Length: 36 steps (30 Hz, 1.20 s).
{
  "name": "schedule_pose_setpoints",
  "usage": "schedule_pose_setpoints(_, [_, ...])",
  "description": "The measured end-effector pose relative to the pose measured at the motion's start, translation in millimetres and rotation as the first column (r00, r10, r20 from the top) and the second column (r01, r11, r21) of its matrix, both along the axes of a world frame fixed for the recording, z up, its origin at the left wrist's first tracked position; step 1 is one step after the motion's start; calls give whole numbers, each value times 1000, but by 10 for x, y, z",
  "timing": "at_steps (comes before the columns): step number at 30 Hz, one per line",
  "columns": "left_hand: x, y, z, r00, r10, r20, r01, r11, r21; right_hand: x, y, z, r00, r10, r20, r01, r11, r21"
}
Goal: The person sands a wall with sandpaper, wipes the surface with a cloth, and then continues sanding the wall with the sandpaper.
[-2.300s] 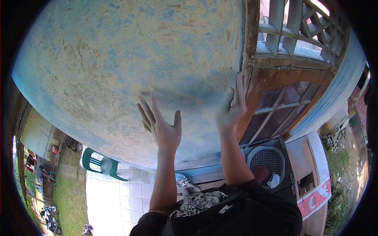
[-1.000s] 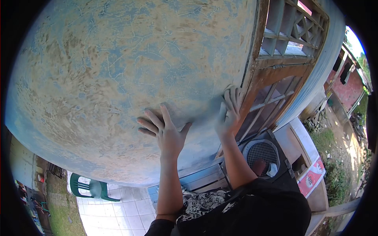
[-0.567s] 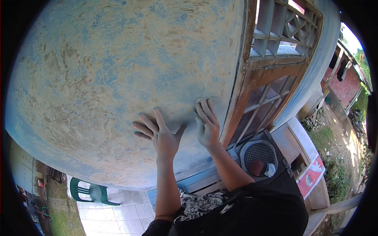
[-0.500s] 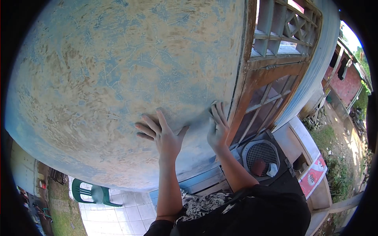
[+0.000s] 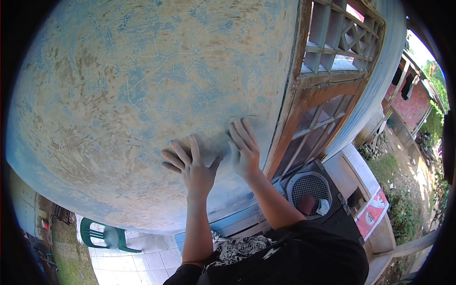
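The wall (image 5: 156,95) in front of me has worn, patchy blue and beige paint with fine cracks. My left hand (image 5: 194,175) rests on it with fingers spread, holding nothing. To its right, my right hand (image 5: 245,151) presses against the wall with its fingers close together. A thin dark edge shows by its fingertips, perhaps a flat piece under them; what it is stays hidden. Both hands look pale with dust.
A wooden window (image 5: 327,95) with a lattice top borders the wall on the right. Below it, a round mesh-covered item (image 5: 299,187) carries a brown block (image 5: 306,204) and a white scrap (image 5: 323,207). A green plastic chair (image 5: 90,232) stands on white tiles (image 5: 128,261) at lower left.
My right hand has slid left across the wall, away from the window frame and closer to my left hand. My left hand keeps nearly the same place on the wall.
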<state>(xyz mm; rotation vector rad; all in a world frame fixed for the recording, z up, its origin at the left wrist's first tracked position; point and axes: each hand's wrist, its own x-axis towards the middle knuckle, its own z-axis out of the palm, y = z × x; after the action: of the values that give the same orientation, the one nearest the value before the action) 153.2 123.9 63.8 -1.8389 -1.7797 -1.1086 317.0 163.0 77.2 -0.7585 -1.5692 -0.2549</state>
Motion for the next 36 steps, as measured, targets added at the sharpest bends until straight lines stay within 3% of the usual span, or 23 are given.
schedule_pose_setpoints(2, [-6,8,-6,1000,-8,3,8,1000,0,149,53,-239,997,-47,-60,47,999,-5])
schedule_pose_setpoints(4, [-19,18,-37,999,-4,-40,6,999,46,188,31,-291,942,-137,-306,107,988,-114])
schedule_pose_setpoints(5, [-31,11,-57,999,-11,-45,13,999,42,114,69,-321,940,-145,-310,113,987,-118])
schedule_pose_setpoints(7, [-34,30,-69,999,3,-40,-1,1000,30,-236,140,37,874,-98,-475,95,995,-29])
schedule_pose_setpoints(9, [-72,66,-111,996,23,-81,-20,999,34,-502,127,421,921,-56,-386,97,991,88])
schedule_pose_setpoints(11, [-111,74,-147,991,57,-117,-52,998,40,-601,15,586,950,-24,-312,54,995,87])
schedule_pose_setpoints(13, [-115,90,-155,988,83,-133,-79,996,33,-544,-3,558,973,16,-232,6,996,94])
schedule_pose_setpoints(15, [-79,71,-147,993,60,-106,-53,997,64,-262,12,307,999,17,-29,-16,999,39])
schedule_pose_setpoints(19, [-46,44,-92,992,27,-125,-17,996,83,72,44,-184,976,-70,-205,59,997,-59])
schedule_pose_setpoints(21, [-52,27,-82,992,24,-120,-15,997,78,70,144,-250,845,-114,-522,81,993,-86])
schedule_pose_setpoints(22, [-42,34,-75,993,17,-113,-7,997,82,-69,168,-87,835,-183,-520,155,983,-97])
schedule_pose_setpoints(24, [-47,61,-107,994,40,-100,-31,996,89,-397,221,314,832,-77,-550,118,992,39])
schedule_pose_setpoints(27, [-104,96,-176,980,119,-159,-110,992,64,-648,71,575,906,14,-422,34,994,105])
schedule_pose_setpoints(29, [-113,101,-187,961,180,-211,-174,984,48,-630,-10,508,984,126,-123,-120,991,55])
schedule_pose_setpoints(30, [-98,86,-179,978,138,-157,-131,990,53,-537,40,348,995,79,-57,-75,995,72])
schedule_pose_setpoints(33, [-26,34,-92,996,61,-63,-57,996,65,-199,99,-112,995,45,-85,-37,995,90])
schedule_pose_setpoints(35, [4,-3,-59,999,34,-12,-34,998,56,-16,100,-308,908,-40,-418,-1,995,-98])
schedule_pose_setpoints(36, [5,-4,-44,998,45,-48,-43,998,52,-40,84,-274,911,-41,-410,-3,994,-106])
